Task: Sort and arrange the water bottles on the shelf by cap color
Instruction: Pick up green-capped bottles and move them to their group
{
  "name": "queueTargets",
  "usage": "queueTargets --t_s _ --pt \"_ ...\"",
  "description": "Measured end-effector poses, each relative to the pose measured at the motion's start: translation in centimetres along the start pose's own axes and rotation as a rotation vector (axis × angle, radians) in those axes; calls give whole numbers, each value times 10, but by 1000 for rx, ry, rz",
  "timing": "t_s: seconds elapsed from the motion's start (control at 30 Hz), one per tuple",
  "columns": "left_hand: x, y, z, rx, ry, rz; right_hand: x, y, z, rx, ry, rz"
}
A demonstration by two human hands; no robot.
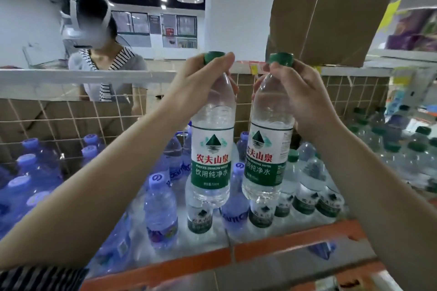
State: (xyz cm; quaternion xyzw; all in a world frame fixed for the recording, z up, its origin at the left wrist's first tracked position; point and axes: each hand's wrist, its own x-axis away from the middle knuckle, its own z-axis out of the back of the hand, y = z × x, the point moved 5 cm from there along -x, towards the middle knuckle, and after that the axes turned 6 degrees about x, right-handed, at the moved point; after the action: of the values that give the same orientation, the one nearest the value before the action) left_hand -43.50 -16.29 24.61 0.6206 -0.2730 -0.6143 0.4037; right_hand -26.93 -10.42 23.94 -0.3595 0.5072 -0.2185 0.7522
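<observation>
At the near edge, the orange lip of the shelf (pixel 272 247) fronts a crowd of standing bottles. Blue-capped bottles (pixel 160 215) fill the left side and green-capped bottles (pixel 305 186) the right. The two kinds mix in the middle, where a blue-capped one stands between green-labelled ones and a green-labelled one sits among the blue. Above that mixed patch, lifted clear of the shelf, hang two more with green caps. The left hand (pixel 201 87) pinches the left bottle (pixel 211 149) at the neck and cap, and the right hand (pixel 300 97) grips the right bottle (pixel 267 149) the same way. Sorting looks partly done: the outer groups are set, the middle is not, and these two likely belong at the right. Farther back are a wire grid (pixel 47 120) and a second person (pixel 104 64).
</observation>
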Motion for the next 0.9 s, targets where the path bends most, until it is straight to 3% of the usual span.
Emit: queueTargets --t_s 0.4,0.67,0.9 --pt "117 -83 -49 21 28 200 142 63 -9 -139 -15 -248" --pt "147 -131 -105 52 29 245 206 101 35 185 117 -314" --pt "128 -169 -209 105 -66 262 241 134 130 222 223 -362"
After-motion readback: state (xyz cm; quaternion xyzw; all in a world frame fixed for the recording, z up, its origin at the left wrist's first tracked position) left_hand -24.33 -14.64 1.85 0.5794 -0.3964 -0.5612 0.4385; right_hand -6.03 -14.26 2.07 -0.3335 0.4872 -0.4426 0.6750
